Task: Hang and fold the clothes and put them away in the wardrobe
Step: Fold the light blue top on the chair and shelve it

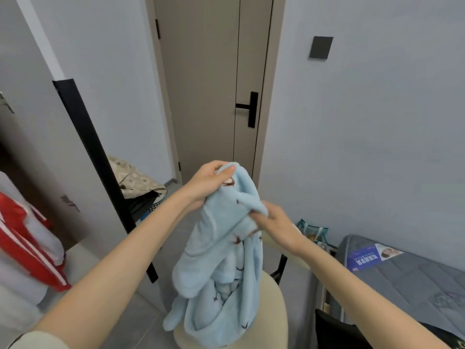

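Observation:
A light blue fleece garment with small dark marks hangs in front of me, its lower part resting on a cream chair seat. My left hand grips its top edge, thumb over the fabric. My right hand holds a fold of it a little lower, to the right. At the far left an open wardrobe shows a red and white garment hanging inside.
A black frame post leans between the wardrobe and a laundry basket draped with patterned cloth. A closed beige door is straight ahead. A grey mattress lies at the right, a bag beside it.

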Demonstrator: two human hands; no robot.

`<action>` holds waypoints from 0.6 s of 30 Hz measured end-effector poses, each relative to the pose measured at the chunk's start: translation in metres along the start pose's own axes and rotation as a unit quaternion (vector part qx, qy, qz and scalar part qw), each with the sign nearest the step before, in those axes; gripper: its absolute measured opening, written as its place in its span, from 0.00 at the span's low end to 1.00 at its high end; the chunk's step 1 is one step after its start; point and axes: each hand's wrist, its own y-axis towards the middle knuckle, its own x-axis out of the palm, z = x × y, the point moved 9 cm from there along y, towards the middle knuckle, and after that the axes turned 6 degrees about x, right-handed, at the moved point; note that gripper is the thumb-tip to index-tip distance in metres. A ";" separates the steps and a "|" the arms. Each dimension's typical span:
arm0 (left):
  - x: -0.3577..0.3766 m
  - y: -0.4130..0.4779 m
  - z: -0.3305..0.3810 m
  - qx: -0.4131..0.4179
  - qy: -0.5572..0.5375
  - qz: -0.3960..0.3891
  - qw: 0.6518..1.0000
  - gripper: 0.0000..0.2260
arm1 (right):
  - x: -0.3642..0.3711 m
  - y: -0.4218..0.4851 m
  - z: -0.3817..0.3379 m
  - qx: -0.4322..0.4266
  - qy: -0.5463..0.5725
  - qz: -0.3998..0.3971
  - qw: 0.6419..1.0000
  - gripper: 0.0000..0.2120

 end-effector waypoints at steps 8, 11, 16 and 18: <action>0.008 -0.033 -0.017 0.010 0.046 -0.041 0.998 0.17 | -0.066 0.011 -0.051 -0.005 0.109 0.119 0.987 0.08; 0.041 -0.054 -0.027 -0.004 0.040 -0.121 0.992 0.34 | -0.065 0.013 -0.057 -0.005 0.150 0.123 0.981 0.12; 0.069 -0.066 -0.041 0.036 0.083 -0.144 0.985 0.53 | -0.065 0.017 -0.085 -0.036 0.222 0.099 0.969 0.10; 0.070 -0.062 -0.044 0.054 0.071 -0.109 0.990 0.52 | -0.065 0.017 -0.094 -0.052 0.219 0.095 0.970 0.10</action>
